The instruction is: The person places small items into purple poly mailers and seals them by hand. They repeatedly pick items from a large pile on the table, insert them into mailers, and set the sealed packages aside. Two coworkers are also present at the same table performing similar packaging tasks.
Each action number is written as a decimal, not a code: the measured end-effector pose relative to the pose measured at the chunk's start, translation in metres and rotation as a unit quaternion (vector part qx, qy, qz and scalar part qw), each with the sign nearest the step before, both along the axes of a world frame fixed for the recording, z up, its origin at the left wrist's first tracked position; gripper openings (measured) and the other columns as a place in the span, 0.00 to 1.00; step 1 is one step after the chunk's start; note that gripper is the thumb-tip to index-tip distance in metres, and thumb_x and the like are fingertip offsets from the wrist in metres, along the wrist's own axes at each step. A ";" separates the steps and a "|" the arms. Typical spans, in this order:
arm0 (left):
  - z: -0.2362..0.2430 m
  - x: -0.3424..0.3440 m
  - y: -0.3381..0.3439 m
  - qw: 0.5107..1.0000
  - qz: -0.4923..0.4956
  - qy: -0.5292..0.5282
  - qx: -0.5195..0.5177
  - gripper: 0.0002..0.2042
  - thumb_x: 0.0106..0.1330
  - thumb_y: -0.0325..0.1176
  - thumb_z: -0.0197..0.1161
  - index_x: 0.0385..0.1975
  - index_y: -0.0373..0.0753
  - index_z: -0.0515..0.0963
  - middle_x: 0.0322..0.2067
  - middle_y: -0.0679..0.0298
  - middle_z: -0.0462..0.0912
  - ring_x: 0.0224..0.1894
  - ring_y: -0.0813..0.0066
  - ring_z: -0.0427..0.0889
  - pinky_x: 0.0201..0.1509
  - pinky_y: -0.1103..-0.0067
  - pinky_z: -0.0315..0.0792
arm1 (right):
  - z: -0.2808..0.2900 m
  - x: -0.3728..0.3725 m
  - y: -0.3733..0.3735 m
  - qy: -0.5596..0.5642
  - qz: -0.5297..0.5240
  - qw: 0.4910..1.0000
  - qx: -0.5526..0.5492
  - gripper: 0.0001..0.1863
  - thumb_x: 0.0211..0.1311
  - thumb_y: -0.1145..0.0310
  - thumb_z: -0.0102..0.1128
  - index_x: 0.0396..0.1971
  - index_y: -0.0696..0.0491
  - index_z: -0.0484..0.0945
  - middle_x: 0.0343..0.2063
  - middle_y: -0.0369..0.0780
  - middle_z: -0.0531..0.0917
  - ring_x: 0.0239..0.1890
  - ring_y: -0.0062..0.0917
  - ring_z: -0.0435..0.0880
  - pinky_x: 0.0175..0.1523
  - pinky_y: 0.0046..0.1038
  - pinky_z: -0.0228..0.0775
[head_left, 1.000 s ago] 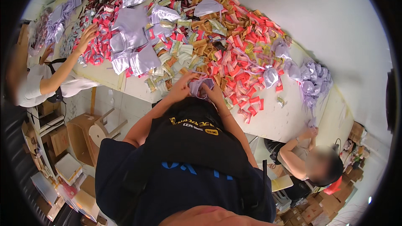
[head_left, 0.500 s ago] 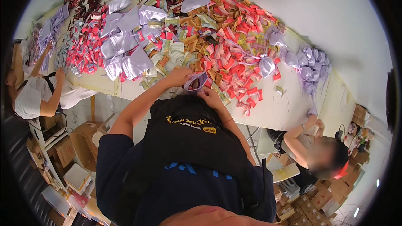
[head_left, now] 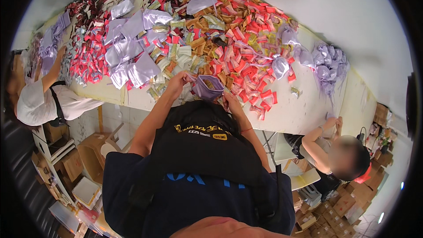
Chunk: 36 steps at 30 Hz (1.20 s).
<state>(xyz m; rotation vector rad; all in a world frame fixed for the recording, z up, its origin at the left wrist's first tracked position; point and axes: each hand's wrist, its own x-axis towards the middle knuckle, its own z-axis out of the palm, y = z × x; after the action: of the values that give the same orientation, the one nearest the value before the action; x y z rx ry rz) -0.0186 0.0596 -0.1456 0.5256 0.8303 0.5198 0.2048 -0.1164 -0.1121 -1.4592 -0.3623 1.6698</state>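
A small lilac drawstring pouch [head_left: 202,91] is held between my two hands at the table's near edge, its mouth spread toward me. Inside, something brownish shows, too dim to make out. On the pouch's left, my left hand [head_left: 177,84] is closed in a pinch on its cord or upper edge. My right hand [head_left: 231,103] is closed on the pouch's right side, its fingertips partly hidden. Just beyond lie brown sachets [head_left: 197,44] and pink-red sachets [head_left: 240,64]. Flat lilac pouches [head_left: 143,68] overlap in a pile to the left.
Filled, tied lilac pouches [head_left: 328,68] are bunched at the right of the long table [head_left: 288,117]. One person [head_left: 42,101] works at the left end, another [head_left: 328,150] at the right. Cardboard boxes [head_left: 92,152] and a shelf stand behind on the left.
My hands have moved apart, and the pouch's mouth has widened between them. The left person's arm has shifted over the table; the right person's hands have moved slightly.
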 end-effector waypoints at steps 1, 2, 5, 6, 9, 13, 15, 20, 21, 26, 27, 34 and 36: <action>0.016 0.013 -0.001 0.998 0.055 -0.002 -0.042 0.11 0.68 0.34 0.48 0.21 0.42 0.66 0.18 0.70 0.64 0.26 0.79 0.66 0.35 0.80 0.66 | -0.003 -0.001 -0.001 -0.013 -0.003 1.000 -0.003 0.22 0.68 0.54 0.42 0.16 0.51 0.65 0.11 0.32 0.64 0.12 0.16 0.62 0.17 0.19 0.52; 0.028 0.023 -0.002 0.990 0.113 -0.003 -0.083 0.11 0.67 0.33 0.48 0.21 0.42 0.66 0.18 0.69 0.64 0.25 0.79 0.65 0.34 0.80 0.66 | -0.006 -0.002 -0.002 -0.025 -0.004 1.000 -0.006 0.22 0.68 0.54 0.42 0.16 0.51 0.65 0.11 0.32 0.64 0.12 0.16 0.62 0.17 0.19 0.52; 0.034 0.035 0.000 0.954 0.214 -0.081 -0.195 0.11 0.68 0.34 0.49 0.21 0.42 0.66 0.16 0.70 0.63 0.20 0.80 0.63 0.26 0.81 0.62 | -0.012 -0.003 -0.005 -0.052 0.005 0.998 -0.019 0.21 0.66 0.55 0.44 0.16 0.51 0.65 0.11 0.33 0.64 0.12 0.16 0.62 0.18 0.19 0.52; 0.017 0.030 0.004 0.943 0.210 -0.157 -0.204 0.12 0.67 0.33 0.48 0.20 0.42 0.65 0.16 0.70 0.63 0.19 0.80 0.62 0.24 0.81 0.61 | -0.014 -0.002 -0.006 -0.060 0.010 0.998 -0.024 0.20 0.66 0.56 0.44 0.16 0.51 0.65 0.11 0.33 0.65 0.12 0.16 0.62 0.18 0.19 0.53; -0.042 0.003 0.015 0.907 0.183 -0.306 -0.225 0.13 0.66 0.32 0.49 0.17 0.42 0.63 0.14 0.70 0.63 0.14 0.81 0.59 0.18 0.83 0.58 | -0.030 0.005 -0.020 0.028 -0.143 0.989 -0.001 0.17 0.63 0.59 0.45 0.16 0.50 0.65 0.11 0.33 0.67 0.13 0.18 0.63 0.20 0.20 0.55; -0.039 -0.006 0.015 0.961 0.139 -0.150 -0.189 0.10 0.64 0.30 0.51 0.19 0.41 0.66 0.14 0.70 0.63 0.13 0.82 0.57 0.17 0.86 0.55 | -0.018 0.004 -0.024 -0.002 -0.101 0.995 -0.015 0.16 0.63 0.61 0.45 0.16 0.51 0.66 0.13 0.35 0.70 0.17 0.20 0.68 0.25 0.22 0.60; -0.013 -0.003 0.007 0.996 0.059 0.023 -0.059 0.06 0.62 0.31 0.53 0.23 0.40 0.69 0.15 0.69 0.66 0.15 0.80 0.61 0.18 0.83 0.58 | -0.011 0.005 -0.021 -0.009 -0.057 0.998 -0.021 0.16 0.63 0.61 0.45 0.17 0.51 0.68 0.15 0.35 0.72 0.19 0.20 0.70 0.28 0.22 0.62; 0.014 0.007 -0.014 0.754 -0.260 0.172 0.579 0.12 0.56 0.36 0.59 0.38 0.41 0.73 0.23 0.65 0.78 0.26 0.66 0.77 0.29 0.69 0.70 | -0.006 0.003 -0.004 -0.056 -0.103 0.993 -0.025 0.16 0.65 0.61 0.44 0.21 0.53 0.72 0.24 0.37 0.77 0.28 0.20 0.74 0.36 0.22 0.65; 0.010 0.006 -0.017 0.726 -0.316 0.247 0.558 0.12 0.55 0.35 0.59 0.38 0.39 0.74 0.24 0.64 0.79 0.29 0.64 0.78 0.32 0.68 0.70 | -0.007 0.003 -0.003 -0.068 -0.101 0.992 -0.021 0.16 0.65 0.61 0.44 0.21 0.53 0.72 0.27 0.37 0.78 0.30 0.20 0.75 0.37 0.23 0.66; 0.016 0.013 -0.012 0.790 -0.456 0.259 0.318 0.07 0.57 0.34 0.57 0.28 0.37 0.74 0.21 0.64 0.77 0.25 0.68 0.75 0.31 0.71 0.69 | -0.013 -0.003 0.000 0.134 -0.278 0.951 0.030 0.16 0.67 0.61 0.44 0.22 0.53 0.72 0.32 0.37 0.79 0.36 0.23 0.75 0.39 0.25 0.66; 0.018 0.014 -0.011 0.824 -0.462 0.212 0.250 0.06 0.58 0.33 0.56 0.26 0.37 0.74 0.19 0.65 0.76 0.22 0.70 0.74 0.29 0.72 0.68 | -0.014 -0.004 0.001 0.219 -0.320 0.921 0.046 0.17 0.68 0.61 0.44 0.22 0.53 0.72 0.33 0.37 0.79 0.37 0.24 0.75 0.39 0.25 0.67; 0.045 -0.008 -0.017 0.931 0.152 -0.191 -0.271 0.14 0.58 0.25 0.50 0.10 0.42 0.62 0.12 0.68 0.63 0.17 0.80 0.63 0.31 0.83 0.61 | -0.014 0.024 -0.013 0.446 -0.357 0.809 0.139 0.21 0.68 0.59 0.43 0.14 0.48 0.58 0.12 0.30 0.56 0.18 0.16 0.61 0.22 0.19 0.58; 0.022 -0.068 0.009 0.936 0.200 -0.213 -0.194 0.13 0.56 0.23 0.48 0.09 0.41 0.61 0.12 0.68 0.62 0.16 0.81 0.63 0.29 0.83 0.62 | -0.025 0.051 -0.046 0.363 -0.417 0.824 0.126 0.21 0.68 0.58 0.43 0.13 0.47 0.57 0.10 0.29 0.53 0.16 0.15 0.56 0.19 0.18 0.51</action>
<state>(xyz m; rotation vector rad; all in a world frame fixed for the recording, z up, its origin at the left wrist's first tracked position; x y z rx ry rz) -0.0862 0.0690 -0.1233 -0.1313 0.5963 0.7872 0.2553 -0.1623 -0.1371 -0.5324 0.4277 1.2310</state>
